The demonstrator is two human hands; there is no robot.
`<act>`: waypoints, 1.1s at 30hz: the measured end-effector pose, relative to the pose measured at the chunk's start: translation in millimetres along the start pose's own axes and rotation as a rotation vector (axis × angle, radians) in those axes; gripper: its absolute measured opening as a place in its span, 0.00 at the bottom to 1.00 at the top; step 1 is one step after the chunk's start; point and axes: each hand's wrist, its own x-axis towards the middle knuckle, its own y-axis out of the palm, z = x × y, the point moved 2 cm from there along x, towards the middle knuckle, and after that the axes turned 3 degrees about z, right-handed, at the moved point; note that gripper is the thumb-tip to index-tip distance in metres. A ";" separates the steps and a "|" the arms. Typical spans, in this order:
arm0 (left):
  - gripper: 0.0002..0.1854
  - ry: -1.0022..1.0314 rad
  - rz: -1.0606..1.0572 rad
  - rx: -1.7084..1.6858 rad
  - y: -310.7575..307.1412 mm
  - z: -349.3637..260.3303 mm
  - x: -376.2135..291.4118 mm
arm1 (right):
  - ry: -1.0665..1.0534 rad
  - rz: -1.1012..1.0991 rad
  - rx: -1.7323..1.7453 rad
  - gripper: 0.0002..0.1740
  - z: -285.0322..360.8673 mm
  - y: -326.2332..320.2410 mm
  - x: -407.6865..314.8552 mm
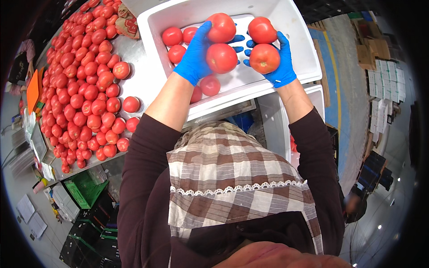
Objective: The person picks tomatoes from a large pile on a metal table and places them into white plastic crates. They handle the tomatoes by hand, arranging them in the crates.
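Note:
Both my hands wear blue gloves and are held over a white foam box (pixel 295 50). Two red tomatoes (pixel 222 58) rest in my left hand (pixel 197 57), one above the other in the picture. My right hand (pixel 282 63) also holds two tomatoes (pixel 264 58), with its fingertips pointing towards the left hand. Inside the box, several tomatoes (pixel 172 36) lie at the left end, and others (pixel 210 85) sit near the wall closest to me. My hands and the held tomatoes hide part of the box's floor.
Left of the box, a large heap of tomatoes (pixel 80 90) covers much of a metal table (pixel 129 53). A second white box (pixel 274 117) stands lower at the right. Below the table are a green crate (pixel 87 189) and black crates (pixel 90 231). Another person (pixel 25 63) is at the far left.

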 end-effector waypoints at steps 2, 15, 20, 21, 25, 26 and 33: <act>0.41 0.005 -0.027 0.022 -3.3 0.7 3.9 | -0.006 0.051 0.101 0.43 2.0 -4.9 -3.1; 0.41 0.477 -0.047 -0.224 -59.1 -87.0 -45.0 | -0.096 0.240 0.154 0.40 10.7 -38.7 14.3; 0.33 0.761 -0.316 -0.111 -151.9 -198.6 -146.0 | -0.126 0.180 0.102 0.42 20.1 -51.5 8.1; 0.31 0.768 -0.466 0.066 -174.9 -216.1 -171.3 | -0.130 0.162 0.098 0.42 22.2 -52.7 7.0; 0.37 0.856 -0.522 -0.091 -245.8 -283.4 -250.5 | -0.136 0.185 0.127 0.41 30.1 -50.8 1.6; 0.39 0.926 -0.669 -0.050 -257.4 -298.6 -264.0 | -0.134 0.156 0.096 0.42 32.0 -51.4 1.0; 0.33 0.789 -1.344 1.185 -223.8 -378.5 -290.4 | -0.156 0.145 0.092 0.37 50.4 -63.2 1.1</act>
